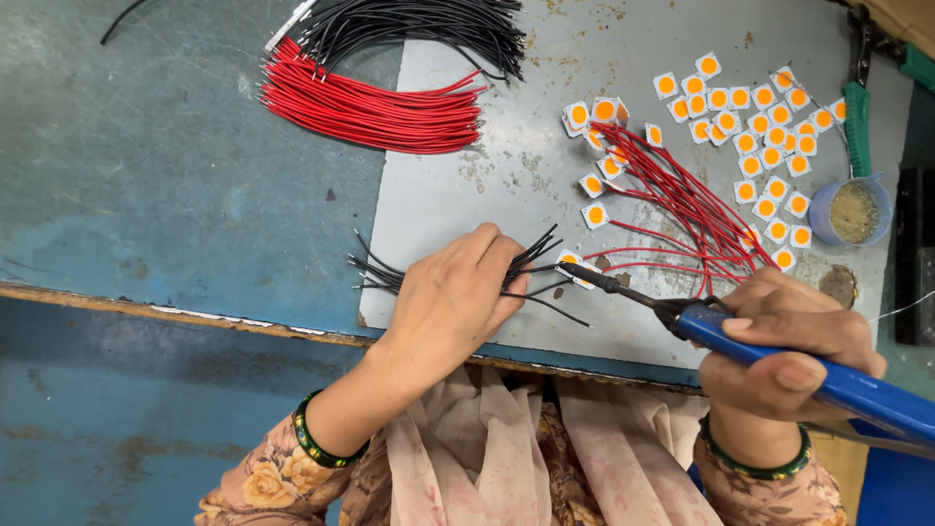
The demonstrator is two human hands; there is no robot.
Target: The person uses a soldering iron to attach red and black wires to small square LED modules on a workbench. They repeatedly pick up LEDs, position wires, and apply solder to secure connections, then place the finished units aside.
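Note:
My left hand (450, 297) grips a small bunch of short black wires (375, 273) low over the grey metal sheet (506, 166); wire ends stick out on both sides of the fist. My right hand (794, 341) holds a blue-handled soldering iron (779, 351), its dark tip (570, 270) touching a small white square chip with an orange centre (582, 275) right next to the black wire ends. Several such chips with red wires (682, 205) soldered on lie fanned out just beyond the tip.
Bundles of loose red wires (370, 107) and black wires (419, 24) lie at the back. Several unwired orange-centred chips (765, 127) are scattered at the right, beside a small blue cup (849, 209) and green-handled pliers (857, 117). The teal bench edge (195, 312) runs below.

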